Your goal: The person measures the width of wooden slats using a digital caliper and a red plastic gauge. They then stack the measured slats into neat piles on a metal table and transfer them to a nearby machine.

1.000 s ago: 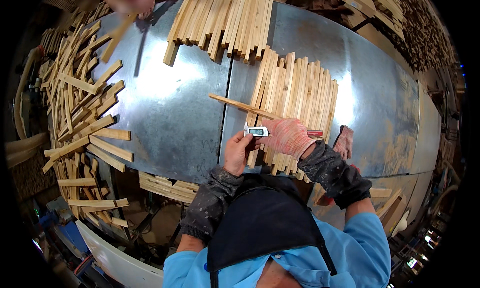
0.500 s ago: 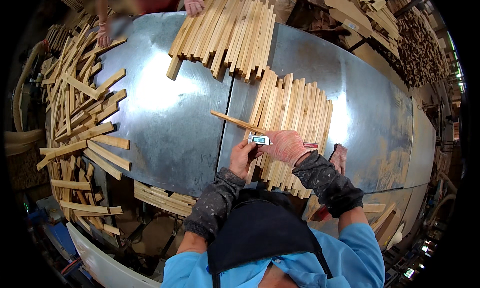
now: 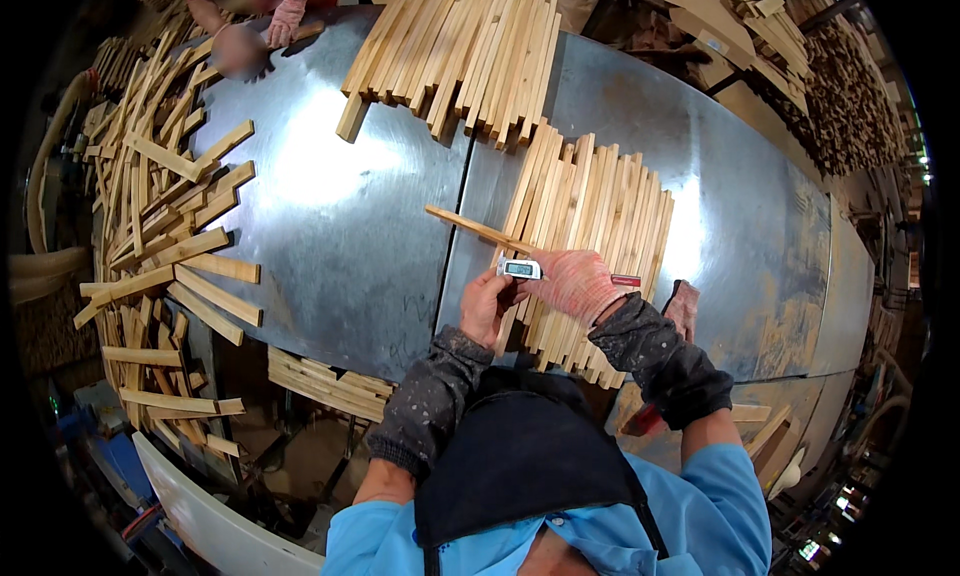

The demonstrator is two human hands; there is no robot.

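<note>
My bare left hand [image 3: 487,304] is closed on a digital caliper [image 3: 521,269] with a small lit display. In a pink knitted glove, my right hand [image 3: 573,284] is closed around the near end of a narrow wooden strip [image 3: 470,226], right beside the caliper. The strip's other end points away to the left, over the metal table. A short red piece [image 3: 626,281] shows past the right glove; what it belongs to is hidden. Below both hands lies a row of wooden strips [image 3: 600,206] set side by side. A loose pink glove [image 3: 682,309] lies right of my right forearm.
Farther off on the metal table [image 3: 340,266] is a second row of strips [image 3: 450,56]. A jumbled pile of strips [image 3: 150,226] covers the left side. At upper left, a co-worker's gloved hand [image 3: 288,18] is at a wooden piece. More strips [image 3: 330,384] sit below the near edge.
The co-worker's gloved hand has moved left, from the far row of strips to a piece near the pile. My hands keep their hold on the caliper and strip, nearly unmoved.
</note>
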